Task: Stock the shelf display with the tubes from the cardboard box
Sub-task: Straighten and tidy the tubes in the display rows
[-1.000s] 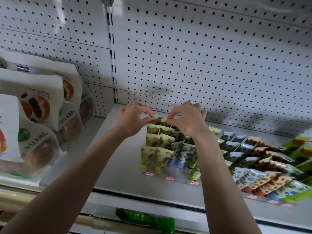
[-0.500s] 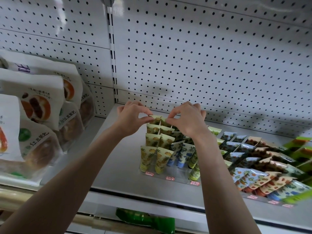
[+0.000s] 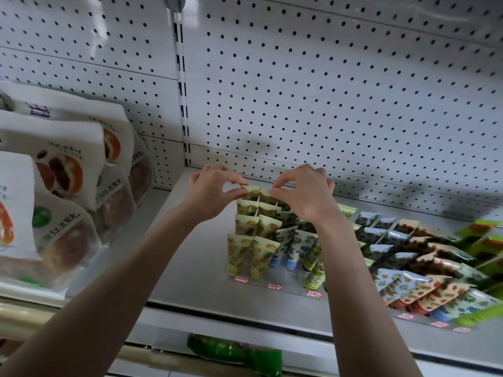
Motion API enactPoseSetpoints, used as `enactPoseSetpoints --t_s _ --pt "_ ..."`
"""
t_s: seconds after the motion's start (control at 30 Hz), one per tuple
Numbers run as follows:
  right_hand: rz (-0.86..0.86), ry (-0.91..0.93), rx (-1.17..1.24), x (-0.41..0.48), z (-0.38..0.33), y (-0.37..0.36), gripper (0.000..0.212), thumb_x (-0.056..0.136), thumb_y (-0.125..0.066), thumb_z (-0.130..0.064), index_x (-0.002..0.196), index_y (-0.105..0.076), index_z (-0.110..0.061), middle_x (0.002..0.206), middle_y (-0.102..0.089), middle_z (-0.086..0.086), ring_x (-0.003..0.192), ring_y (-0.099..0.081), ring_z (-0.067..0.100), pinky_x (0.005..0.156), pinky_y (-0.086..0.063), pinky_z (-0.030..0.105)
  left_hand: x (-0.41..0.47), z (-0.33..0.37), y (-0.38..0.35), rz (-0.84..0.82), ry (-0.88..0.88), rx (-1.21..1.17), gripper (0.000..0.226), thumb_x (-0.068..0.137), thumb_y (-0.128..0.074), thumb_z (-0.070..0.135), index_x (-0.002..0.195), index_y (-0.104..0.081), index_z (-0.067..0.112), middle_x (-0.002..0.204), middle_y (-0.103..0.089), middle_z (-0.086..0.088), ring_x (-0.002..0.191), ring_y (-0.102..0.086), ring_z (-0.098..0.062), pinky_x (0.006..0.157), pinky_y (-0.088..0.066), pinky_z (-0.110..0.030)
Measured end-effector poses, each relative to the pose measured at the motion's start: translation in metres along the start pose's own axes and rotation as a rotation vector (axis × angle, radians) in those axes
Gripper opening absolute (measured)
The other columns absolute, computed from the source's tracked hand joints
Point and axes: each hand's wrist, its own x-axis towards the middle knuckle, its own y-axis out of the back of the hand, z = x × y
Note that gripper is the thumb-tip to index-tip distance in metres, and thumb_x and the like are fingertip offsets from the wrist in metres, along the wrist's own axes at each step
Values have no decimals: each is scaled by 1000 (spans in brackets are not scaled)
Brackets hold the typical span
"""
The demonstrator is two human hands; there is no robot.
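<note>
A clear tiered display [image 3: 292, 281] on the grey shelf [image 3: 190, 268] holds rows of small tubes standing cap down. The yellow fruit-print tubes [image 3: 251, 235] fill its left columns, with blue [image 3: 288, 247] and green ones [image 3: 313, 257] to their right. My left hand [image 3: 209, 191] pinches the crimped top of the rearmost yellow tube [image 3: 251, 192] in the left column. My right hand [image 3: 302, 194] pinches the top of the rearmost yellow tube [image 3: 268, 195] beside it. The cardboard box is out of view.
White pegboard [image 3: 326, 91] backs the shelf. Bags of packaged buns [image 3: 62, 180] stand on the neighbouring shelf to the left. More tubes and flat sachets [image 3: 424, 273] fill the display to the right. A green package [image 3: 239, 355] lies on the shelf below.
Both hands stay at the back row of yellow tubes, with only slight finger shifts on the tube tops.
</note>
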Motion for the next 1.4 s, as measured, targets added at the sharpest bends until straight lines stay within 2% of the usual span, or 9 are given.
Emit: enactPoseSetpoints --t_s 0.27,0.43,0.63,0.7,0.77,0.87,1.0,1.23,1.4 --pt "45 -22 92 -13 10 17 11 87 -61 -37 94 -68 -31 117 -49 -3 119 -32 23 86 -16 30 -5 3 3 36 -25 -32 22 87 -57 43 105 -65 33 100 -53 9 98 -39 -9 83 -16 -28" --pt "77 -22 144 -27 19 29 5 86 -63 -35 87 -66 -33 107 -47 -7 119 -32 22 96 -21 34 -9 15 9 96 -20 -106 12 87 -57 41 94 -65 36 100 -57 10 98 -42 -9 75 -12 -23" --pt "101 1 213 -48 28 40 10 81 -68 -39 73 -61 -41 110 -54 -5 120 -38 25 105 -29 48 -19 36 18 113 -97 -145 12 86 -57 46 91 -65 40 99 -59 17 105 -43 -8 84 -19 -30" --pt "82 -8 204 -56 30 46 9 78 -71 -40 74 -62 -41 113 -53 -7 121 -34 21 106 -27 47 -25 47 20 60 -158 -149 16 80 -56 58 83 -63 44 94 -56 24 106 -46 -9 92 -31 -38" --pt "51 -7 193 -63 32 49 9 74 -73 -41 74 -64 -39 114 -50 -9 121 -30 17 106 -22 43 -29 58 18 -9 -174 -158 19 73 -57 63 78 -64 46 93 -54 25 106 -47 -9 96 -35 -44" --pt "3 -3 161 -72 34 48 12 71 -76 -42 72 -63 -41 116 -46 -11 122 -26 15 101 -18 38 -31 70 11 -86 -196 -181 18 66 -59 66 72 -62 50 97 -53 21 106 -44 -10 100 -29 -46" --pt "-39 -19 144 -79 38 43 9 73 -75 -42 72 -65 -42 116 -44 -13 119 -27 16 97 -18 35 -36 80 6 -139 -182 -89 9 73 -70 49 78 -68 41 105 -49 16 109 -35 -8 93 -17 -33" --pt "-70 -26 92 -80 40 36 5 77 -72 -40 79 -69 -37 119 -45 -11 118 -27 19 88 -12 31 -38 85 2 -170 -156 -32 7 75 -72 42 80 -70 37 104 -48 15 101 -31 -8 76 -11 -26" --pt "-60 -24 59 -78 39 32 5 79 -71 -38 81 -71 -33 121 -46 -9 117 -27 20 84 -12 30 -36 87 0 -160 -143 1 6 75 -73 39 80 -72 35 101 -49 17 100 -31 -7 75 -11 -26"
